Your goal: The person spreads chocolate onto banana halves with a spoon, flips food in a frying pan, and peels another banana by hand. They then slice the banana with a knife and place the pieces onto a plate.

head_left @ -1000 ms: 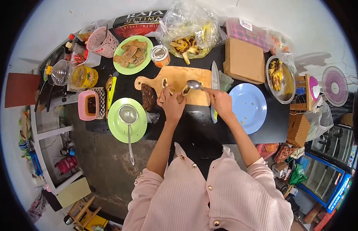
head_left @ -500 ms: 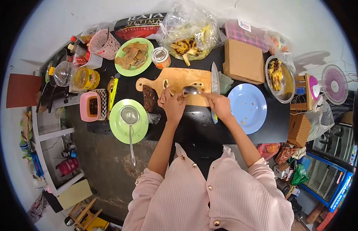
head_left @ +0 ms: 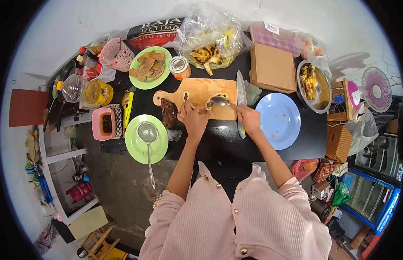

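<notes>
On the wooden cutting board [head_left: 201, 89] my left hand [head_left: 192, 116] pinches a small piece of food at the board's front edge. My right hand [head_left: 249, 118] holds a metal spoon [head_left: 217, 102] whose bowl rests on a dark-skinned piece beside the left fingers. A long knife [head_left: 240, 93] lies along the board's right edge. A dark brown lump [head_left: 168, 112] sits just left of my left hand.
Around the board on the black table: an empty blue plate [head_left: 278, 121], a green plate with a strainer [head_left: 146, 134], a green plate of fried pieces [head_left: 149, 67], an open can [head_left: 179, 66], a bag of peels [head_left: 210, 41], a cardboard box [head_left: 273, 68], a metal bowl [head_left: 315, 86].
The spoon dipped from a raised position down onto the piece by my left fingers. Both hands stayed over the board's front edge.
</notes>
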Available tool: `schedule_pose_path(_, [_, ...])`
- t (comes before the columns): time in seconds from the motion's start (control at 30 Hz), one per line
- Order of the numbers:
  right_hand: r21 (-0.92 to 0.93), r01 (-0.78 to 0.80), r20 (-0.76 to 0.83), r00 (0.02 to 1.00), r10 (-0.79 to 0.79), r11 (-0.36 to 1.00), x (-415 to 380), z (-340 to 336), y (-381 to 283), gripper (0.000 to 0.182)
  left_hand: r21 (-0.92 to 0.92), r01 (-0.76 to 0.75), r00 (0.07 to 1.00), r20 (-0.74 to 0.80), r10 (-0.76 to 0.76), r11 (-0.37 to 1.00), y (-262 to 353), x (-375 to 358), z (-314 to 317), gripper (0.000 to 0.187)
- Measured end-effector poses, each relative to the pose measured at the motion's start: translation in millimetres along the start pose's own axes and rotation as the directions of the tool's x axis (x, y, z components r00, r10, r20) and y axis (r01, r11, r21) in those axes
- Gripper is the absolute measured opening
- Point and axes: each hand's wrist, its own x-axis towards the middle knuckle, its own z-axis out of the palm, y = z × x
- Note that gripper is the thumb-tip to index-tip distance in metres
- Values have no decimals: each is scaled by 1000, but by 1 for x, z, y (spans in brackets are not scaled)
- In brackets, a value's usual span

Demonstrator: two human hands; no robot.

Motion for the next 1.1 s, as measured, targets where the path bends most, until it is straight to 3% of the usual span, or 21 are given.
schedule_pose_path(0.1, [-14,-139,-37,990,138,990,0,-5,4,31,0,-3,1000,-1,3,1000,0,1,0,20])
schedule_pose_path(0.23, [41,28,93,995,-32,999,-7,-8,-4,32,9,7,1000,-5,-7,1000,-1,1,2,19])
schedule_pose_path(0.27, [31,82,63,994,-84,996,-8,-3,-2,31,11,-2,1000,-4,2,1000,-1,1,1,19])
schedule_pose_path(0.43, [-28,-130,-40,991,129,991,-6,-4,13,35,2,-18,1000,-10,18,1000,-1,0,0,20])
schedule_pose_path(0.6, [-3,64,51,997,-64,998,-10,1,1,32,3,-7,1000,-4,7,1000,-1,1,1,19])
schedule_pose_path(0.83, [-35,-144,-67,988,142,989,0,-12,16,30,10,-12,1000,-4,12,1000,-2,0,2,19])
schedule_pose_path(1.0, [33,-101,43,994,100,994,6,-1,-19,28,28,-22,1000,1,22,999,-1,2,1,21])
schedule_pose_path(1.1, [-47,-156,110,981,160,987,13,-6,-27,26,44,-19,1000,12,19,999,1,3,0,21])
